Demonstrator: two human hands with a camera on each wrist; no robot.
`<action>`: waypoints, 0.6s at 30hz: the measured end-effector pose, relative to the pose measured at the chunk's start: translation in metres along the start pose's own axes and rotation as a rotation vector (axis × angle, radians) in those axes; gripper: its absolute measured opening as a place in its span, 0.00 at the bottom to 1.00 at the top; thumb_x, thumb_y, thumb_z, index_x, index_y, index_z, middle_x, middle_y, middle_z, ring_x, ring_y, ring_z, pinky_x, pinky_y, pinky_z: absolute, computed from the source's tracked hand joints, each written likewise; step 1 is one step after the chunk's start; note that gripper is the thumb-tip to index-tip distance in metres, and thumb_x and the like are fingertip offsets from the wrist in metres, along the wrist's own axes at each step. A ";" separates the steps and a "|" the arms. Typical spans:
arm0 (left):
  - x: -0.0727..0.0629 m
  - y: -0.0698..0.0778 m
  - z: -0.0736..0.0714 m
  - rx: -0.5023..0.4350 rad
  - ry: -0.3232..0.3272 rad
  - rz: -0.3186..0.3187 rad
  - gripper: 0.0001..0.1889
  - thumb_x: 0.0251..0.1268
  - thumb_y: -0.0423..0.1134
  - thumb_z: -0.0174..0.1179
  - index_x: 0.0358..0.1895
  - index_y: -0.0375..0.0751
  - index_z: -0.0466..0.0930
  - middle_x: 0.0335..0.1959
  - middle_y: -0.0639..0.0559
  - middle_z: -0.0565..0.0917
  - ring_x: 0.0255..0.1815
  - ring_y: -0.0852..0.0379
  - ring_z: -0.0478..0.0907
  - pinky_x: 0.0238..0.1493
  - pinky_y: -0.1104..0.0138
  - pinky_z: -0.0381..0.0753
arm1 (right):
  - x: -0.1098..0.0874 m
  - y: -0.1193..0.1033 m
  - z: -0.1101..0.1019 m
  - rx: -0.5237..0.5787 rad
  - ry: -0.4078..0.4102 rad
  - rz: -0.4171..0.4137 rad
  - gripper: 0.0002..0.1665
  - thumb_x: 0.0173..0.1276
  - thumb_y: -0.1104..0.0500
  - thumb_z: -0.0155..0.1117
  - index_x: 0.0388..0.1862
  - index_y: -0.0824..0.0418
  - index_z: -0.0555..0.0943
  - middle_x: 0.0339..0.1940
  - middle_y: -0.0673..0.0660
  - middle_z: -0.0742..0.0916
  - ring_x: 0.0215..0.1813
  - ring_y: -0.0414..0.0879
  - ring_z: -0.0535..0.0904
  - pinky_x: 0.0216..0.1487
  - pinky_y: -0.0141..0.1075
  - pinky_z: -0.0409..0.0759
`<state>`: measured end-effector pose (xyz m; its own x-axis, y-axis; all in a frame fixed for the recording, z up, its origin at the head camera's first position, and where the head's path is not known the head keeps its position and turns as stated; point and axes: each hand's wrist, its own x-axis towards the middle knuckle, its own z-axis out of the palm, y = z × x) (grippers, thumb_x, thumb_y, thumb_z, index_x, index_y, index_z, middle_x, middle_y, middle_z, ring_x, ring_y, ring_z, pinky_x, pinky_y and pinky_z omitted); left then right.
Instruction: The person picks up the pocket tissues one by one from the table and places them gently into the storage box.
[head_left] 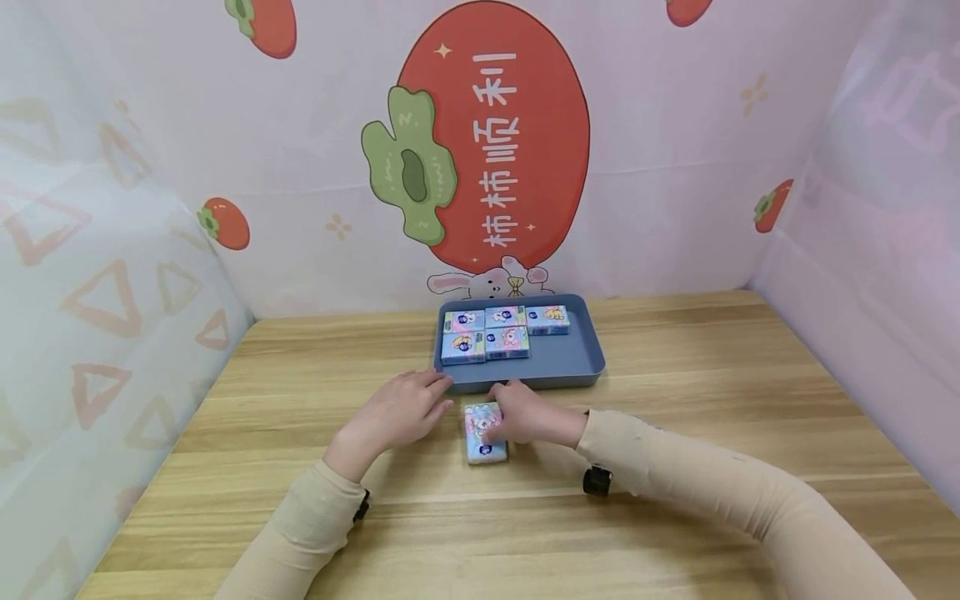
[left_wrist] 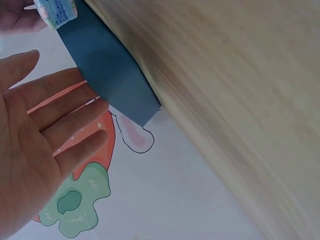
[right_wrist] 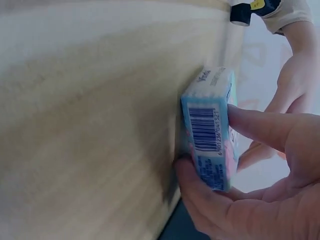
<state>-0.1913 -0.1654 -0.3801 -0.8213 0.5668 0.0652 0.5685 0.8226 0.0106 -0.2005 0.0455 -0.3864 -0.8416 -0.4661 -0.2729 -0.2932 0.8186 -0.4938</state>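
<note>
My right hand [head_left: 525, 414] pinches a small pack of pocket tissues [head_left: 480, 427], blue with pink cartoon print, in front of the tray. In the right wrist view thumb and fingers hold the tissue pack [right_wrist: 204, 130] by its sides, its barcode side facing the camera. My left hand [head_left: 405, 408] has its fingers extended, tips at the near left corner of the blue-grey tray [head_left: 558, 360]; whether they touch it I cannot tell. Its palm is bare in the left wrist view. Several similar tissue packs [head_left: 507, 342] lie in two rows inside the tray.
The tray stands at the back of the wooden table [head_left: 675, 400], against a printed cloth backdrop [head_left: 660, 225]. Cloth also hangs along the left and right sides. Inside the tray, bare floor shows at its right and front. Dark wrist devices [head_left: 597, 480] sit under both sleeves.
</note>
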 end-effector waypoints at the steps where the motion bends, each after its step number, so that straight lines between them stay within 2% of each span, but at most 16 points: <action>1: 0.000 0.000 -0.001 -0.001 0.000 0.000 0.22 0.71 0.48 0.51 0.59 0.36 0.76 0.58 0.40 0.78 0.60 0.45 0.75 0.66 0.50 0.69 | 0.000 0.000 0.000 0.013 0.005 -0.003 0.35 0.55 0.48 0.73 0.58 0.64 0.75 0.48 0.59 0.80 0.45 0.46 0.72 0.50 0.41 0.77; 9: 0.000 0.002 -0.003 -0.002 -0.005 -0.002 0.22 0.71 0.47 0.51 0.59 0.36 0.76 0.58 0.40 0.78 0.61 0.45 0.75 0.66 0.50 0.69 | 0.000 0.008 0.003 0.140 0.031 0.004 0.34 0.52 0.50 0.76 0.55 0.63 0.76 0.44 0.55 0.83 0.42 0.44 0.76 0.46 0.38 0.78; 18: 0.000 0.001 -0.003 -0.004 -0.024 -0.014 0.23 0.71 0.48 0.51 0.60 0.36 0.76 0.59 0.40 0.78 0.61 0.45 0.74 0.66 0.49 0.69 | -0.002 0.014 0.002 0.284 0.005 0.081 0.40 0.47 0.49 0.79 0.57 0.66 0.75 0.41 0.55 0.82 0.40 0.43 0.75 0.43 0.35 0.77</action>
<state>-0.1906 -0.1645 -0.3772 -0.8298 0.5565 0.0411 0.5574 0.8301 0.0158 -0.2023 0.0573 -0.3947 -0.8593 -0.4013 -0.3171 -0.0873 0.7260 -0.6821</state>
